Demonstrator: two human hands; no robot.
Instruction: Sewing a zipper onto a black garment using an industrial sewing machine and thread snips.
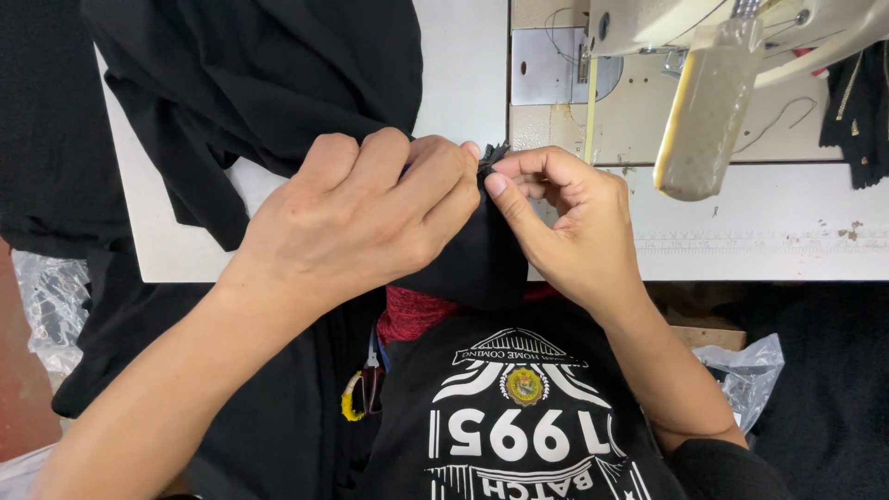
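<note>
Both hands, left hand (370, 208) and right hand (569, 227), pinch the edge of soft black knit fabric (250, 83) above the white counter (759, 245), near a cream sewing machine (713, 102).

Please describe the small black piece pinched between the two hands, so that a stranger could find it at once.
Start from the sewing machine at the top right and come down-left to the white table. There the left hand and right hand meet fingertip to fingertip. The frayed black fabric edge sticks up between them, unlike the smooth black cloth around.
</note>
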